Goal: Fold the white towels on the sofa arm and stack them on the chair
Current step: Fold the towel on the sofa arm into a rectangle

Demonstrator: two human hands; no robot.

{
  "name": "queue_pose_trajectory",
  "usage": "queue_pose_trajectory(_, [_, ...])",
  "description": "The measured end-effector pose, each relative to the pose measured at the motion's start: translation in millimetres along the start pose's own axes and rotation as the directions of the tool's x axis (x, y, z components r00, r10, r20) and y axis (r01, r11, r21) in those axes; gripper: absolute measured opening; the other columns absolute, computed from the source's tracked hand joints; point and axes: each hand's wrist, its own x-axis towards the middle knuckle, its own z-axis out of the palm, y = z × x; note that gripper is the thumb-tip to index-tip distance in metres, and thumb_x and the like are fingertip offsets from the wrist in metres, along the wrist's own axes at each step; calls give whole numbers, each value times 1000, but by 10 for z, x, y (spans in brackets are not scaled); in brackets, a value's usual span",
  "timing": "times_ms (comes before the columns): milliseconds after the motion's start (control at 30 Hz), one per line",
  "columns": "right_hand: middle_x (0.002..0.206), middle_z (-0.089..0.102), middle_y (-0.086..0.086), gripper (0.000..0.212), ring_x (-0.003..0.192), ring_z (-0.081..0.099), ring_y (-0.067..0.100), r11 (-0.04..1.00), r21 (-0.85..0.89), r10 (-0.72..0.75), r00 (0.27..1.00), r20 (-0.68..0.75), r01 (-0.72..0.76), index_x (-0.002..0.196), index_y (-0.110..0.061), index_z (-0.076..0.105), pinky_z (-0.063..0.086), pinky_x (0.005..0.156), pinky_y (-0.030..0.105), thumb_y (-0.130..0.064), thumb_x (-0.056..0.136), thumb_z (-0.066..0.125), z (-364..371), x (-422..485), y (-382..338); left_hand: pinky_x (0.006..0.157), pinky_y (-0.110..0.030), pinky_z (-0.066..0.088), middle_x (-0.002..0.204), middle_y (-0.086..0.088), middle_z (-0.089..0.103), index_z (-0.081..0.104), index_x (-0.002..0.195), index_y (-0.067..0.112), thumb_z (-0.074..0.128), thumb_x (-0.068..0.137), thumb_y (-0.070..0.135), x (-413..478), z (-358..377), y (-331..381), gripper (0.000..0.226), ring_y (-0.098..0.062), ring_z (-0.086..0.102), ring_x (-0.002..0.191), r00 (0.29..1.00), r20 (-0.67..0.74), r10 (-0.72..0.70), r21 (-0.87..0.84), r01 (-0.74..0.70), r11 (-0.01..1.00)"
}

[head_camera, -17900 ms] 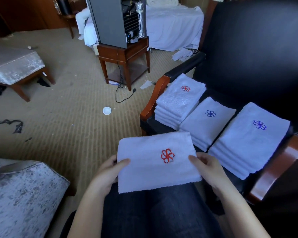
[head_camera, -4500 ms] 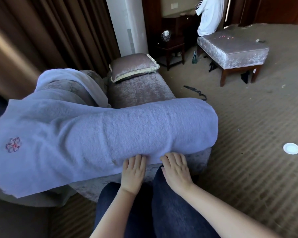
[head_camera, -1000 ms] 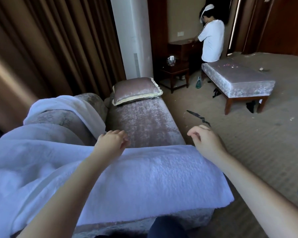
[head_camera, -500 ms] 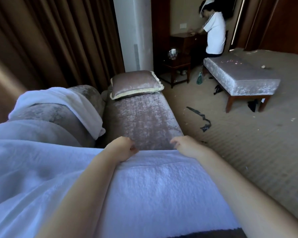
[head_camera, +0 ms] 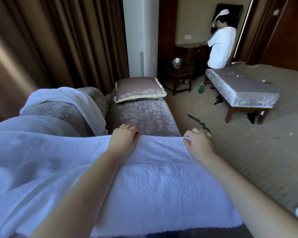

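Two bare hands reach away from us to the far hem of a large white terry-cloth towel [head_camera: 162, 182], which lies spread flat over the sofa arm and hides it. The left hand [head_camera: 123, 140] hooks its fingers over the hem; its thumb is out of sight. The right hand [head_camera: 199, 145] pinches the same hem near the towel's right corner, thumb on top and fingers curled behind. To the left of the left hand the cloth lies rumpled, and we cannot tell whether it is the same towel.

Beyond the hem we see a mauve velvet sofa seat [head_camera: 144, 117], a fringed velvet cushion [head_camera: 139, 89] at its far end, and a second white towel [head_camera: 88, 107] draped over the sofa back. Farther off, a person in a white shirt [head_camera: 221, 47] stands behind a long velvet bench [head_camera: 244, 90]. The chair is not in view.

We judge that the fold is only beginning: the hem is taken, nothing is doubled over yet. The next move calls for lifting that hem and drawing it toward the near edge, with both hands level so the halves meet squarely.
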Motion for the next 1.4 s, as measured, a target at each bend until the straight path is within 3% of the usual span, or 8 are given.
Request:
queue_pose_trajectory(100, [97,61,1,10,93,58,27,985,100,-126,979,-159,143,95,-15,68,38,85,39,-12,86,65,-172,-228,53,57,-38,45,79,-2,61,66,86,14,68,83,21,-107,-212,35,7,-32,59,74,994,-94,51,16,-49,999])
queue_pose_trajectory(300, [89,59,-6,17,84,53,14,925,190,-247,901,-357,329,85,-15,63,35,75,27,-25,89,50,-365,-1302,-45,60,-29,39,73,7,55,61,75,17,47,87,32,-1017,-708,375,24,-16,47,67,982,-144,125,-137,-145,980])
queue_pose_trajectory(567, [107,60,-2,35,103,54,16,939,71,-269,846,-460,337,89,-15,65,37,92,28,-43,97,47,-55,-2012,3,66,-36,36,81,3,56,63,79,16,51,91,33,-2070,-537,510,23,-25,50,71,968,-128,216,147,-197,969])
queue_pose_trajectory(733, [106,51,-11,22,98,51,15,950,78,-230,845,-483,302,76,-15,63,34,87,26,-32,86,54,-14,-1944,-76,70,-34,33,79,4,55,64,78,15,45,93,21,-2062,-453,543,24,-24,49,71,959,-202,200,180,-164,970])
queue_pose_trajectory(833, [105,53,-10,22,98,52,14,947,62,-250,846,-471,315,75,-15,62,35,87,26,-31,86,54,-22,-2021,-46,69,-34,31,76,2,53,61,75,14,26,102,18,-2101,-471,554,44,-25,50,68,954,-202,220,191,-182,965])
queue_pose_trajectory(1033, [108,52,-10,32,100,52,13,938,88,-266,861,-432,335,78,-16,63,36,90,26,-40,93,49,8,-2176,-5,71,-34,33,74,3,50,61,74,16,46,89,24,-2278,-480,581,23,-23,48,68,967,-111,230,190,-206,960])
queue_pose_trajectory(1200, [114,58,-2,36,106,54,18,924,208,-203,873,-444,321,97,-15,63,43,91,36,-42,101,39,-152,-1989,-5,64,-35,31,79,2,52,54,85,19,55,86,19,-2011,-738,510,2,-24,48,68,957,-117,264,106,-252,962])
queue_pose_trajectory(1400, [96,61,2,24,88,56,27,911,246,-174,849,-499,331,89,-7,62,44,80,39,-18,97,42,-491,-898,-255,56,-32,30,72,-1,54,60,74,15,48,86,19,-769,-748,369,18,-27,52,65,977,-155,145,227,-107,968])
